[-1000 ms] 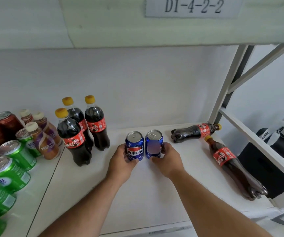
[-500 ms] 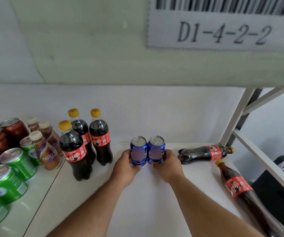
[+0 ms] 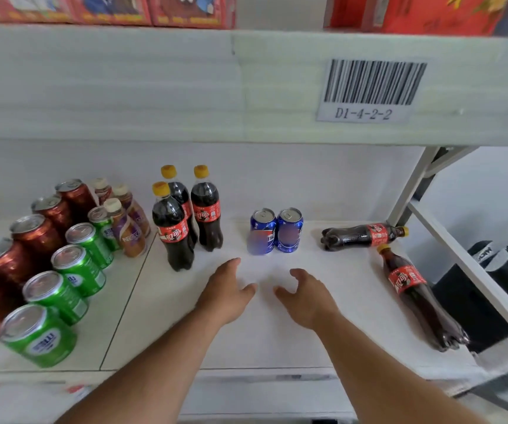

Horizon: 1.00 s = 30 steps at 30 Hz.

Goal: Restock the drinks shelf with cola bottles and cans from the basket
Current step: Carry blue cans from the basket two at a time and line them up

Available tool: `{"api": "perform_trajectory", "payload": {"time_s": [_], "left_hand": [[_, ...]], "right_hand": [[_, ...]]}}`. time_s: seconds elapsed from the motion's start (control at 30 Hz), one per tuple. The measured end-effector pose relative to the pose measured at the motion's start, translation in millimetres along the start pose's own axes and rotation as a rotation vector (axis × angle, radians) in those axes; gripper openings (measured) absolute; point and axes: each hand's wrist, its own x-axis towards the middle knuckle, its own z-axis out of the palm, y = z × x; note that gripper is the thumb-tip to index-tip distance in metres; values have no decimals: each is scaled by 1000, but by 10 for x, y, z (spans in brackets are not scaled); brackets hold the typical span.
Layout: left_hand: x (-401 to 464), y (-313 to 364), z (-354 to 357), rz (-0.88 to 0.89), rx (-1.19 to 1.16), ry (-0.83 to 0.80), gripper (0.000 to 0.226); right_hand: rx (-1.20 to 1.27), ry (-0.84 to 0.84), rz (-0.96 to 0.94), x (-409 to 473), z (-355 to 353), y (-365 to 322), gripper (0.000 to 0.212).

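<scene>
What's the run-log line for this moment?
left hand: open, empty | right hand: open, empty | blue cans: upright, touching, on shelf | lying cola bottles: untouched

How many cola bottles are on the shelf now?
5: three cola bottles upright left of the blue cans; two lying at right.
</scene>
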Motion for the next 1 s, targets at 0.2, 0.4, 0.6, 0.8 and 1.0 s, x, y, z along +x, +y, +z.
{"api": "perform_trajectory", "payload": {"time_s": [0.2, 0.4, 0.6, 0.8, 1.0], "left_hand": [[-642, -95, -289, -36, 51, 12, 77], [-1328, -216, -545, -65, 52, 143, 78], [-2336, -458, -662, -230, 74, 298, 74], [-3561, -869, -557, -472, 13, 439, 68], [-4844, -1291, -524, -711, -33, 608, 77]], "right_hand": [[-163, -93, -153, -527, 42, -305, 79], [-271, -160, -400, -939, 97, -647, 77], [-351, -284, -689, -1481, 297, -782, 79], [-307, -436, -918, -2330, 677, -910, 71], [-321, -676, -1111, -3342, 1145, -1188, 70]]}}
